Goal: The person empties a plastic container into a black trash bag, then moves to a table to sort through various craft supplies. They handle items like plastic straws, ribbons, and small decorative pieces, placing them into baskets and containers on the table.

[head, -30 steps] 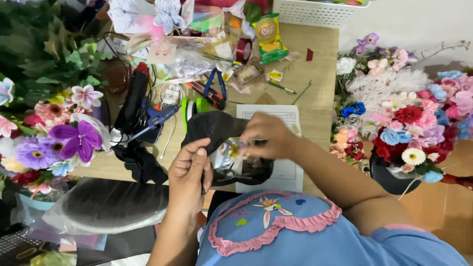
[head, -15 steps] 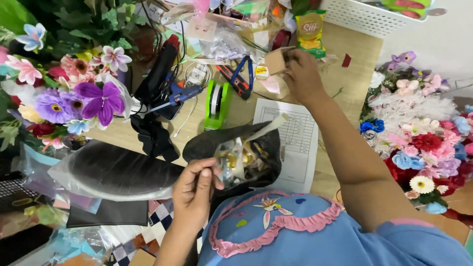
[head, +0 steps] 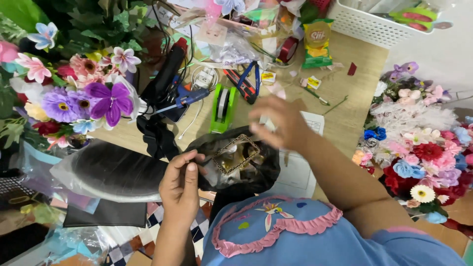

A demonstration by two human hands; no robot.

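Head view, looking straight down: the left hand (head: 181,184) is closed on the near edge of a black piece of fabric (head: 256,172), thumb on top, pinching it together with a small clear packet of gold bits (head: 235,157) that lies on the fabric. The right hand (head: 278,123) hovers just above and beyond the packet, blurred; its fingers look loosely curled, and I cannot tell whether it holds anything. The fabric sits at the near edge of the wooden bench (head: 354,98), partly over a white printed sheet (head: 300,172). Just beyond the hands stands a green tape dispenser (head: 222,106), with blue-handled pliers (head: 248,83) behind it and a black glue gun (head: 167,79) to the left. A clear bag with dark material (head: 108,170) lies left of the left hand. Further out, a yellow and green snack packet (head: 316,42) lies near a white basket (head: 374,24). Artificial flowers crowd both sides: purple and pink flowers (head: 74,93) on the left, a mixed bouquet (head: 423,148) on the right.
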